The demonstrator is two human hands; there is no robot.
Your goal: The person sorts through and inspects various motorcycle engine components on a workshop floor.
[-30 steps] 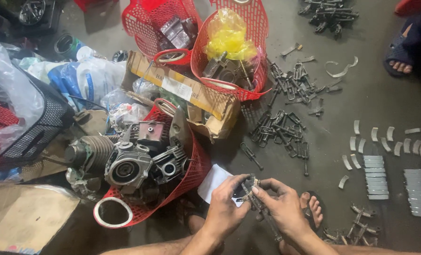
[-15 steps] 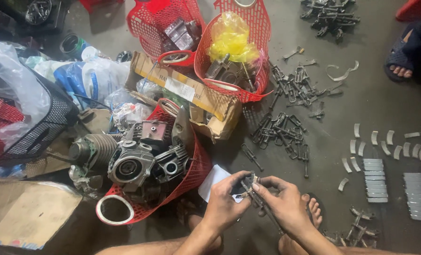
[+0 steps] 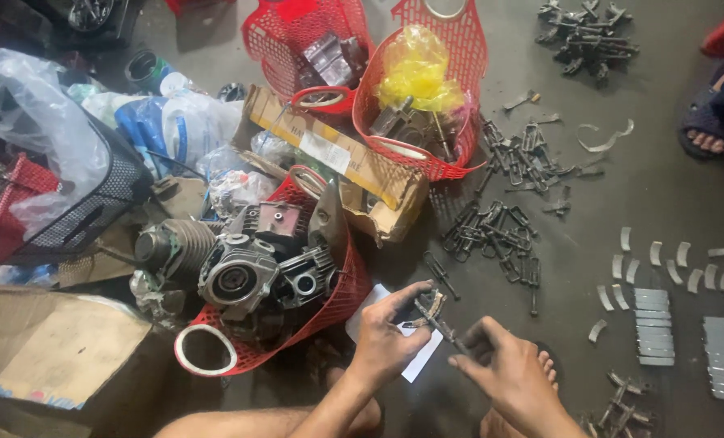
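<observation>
Long brown cardboard box (image 3: 342, 158), torn at its near end, lying slantwise between the red mesh baskets, with a pale rectangular label on its top face. Yellow crinkled plastic bag (image 3: 418, 71) stuffed in the upper right basket (image 3: 464, 49). Clear and blue-printed plastic bags (image 3: 179, 122) heaped to the left, beside a black mesh basket (image 3: 106, 191). Flat cardboard sheet (image 3: 49, 353) at the lower left corner. Low red mesh basket (image 3: 338, 300) holding greasy grey engine castings (image 3: 252, 264), finned and round-bored.

Left hand (image 3: 382, 341) low in the middle, thumb and fingers pinched on a small curved metal part (image 3: 427, 308), above a white paper slip (image 3: 366, 304) on the floor. Right hand (image 3: 512, 373) just beside it, fingers closed on a thin dark metal rod (image 3: 447, 331) that reaches up to the curved part. Dark metal linkage pieces (image 3: 500, 219) scattered on the grey concrete floor (image 3: 622, 195); pale curved metal shells (image 3: 678, 255) and flat silvery strips (image 3: 650, 324) laid out at the right.
</observation>
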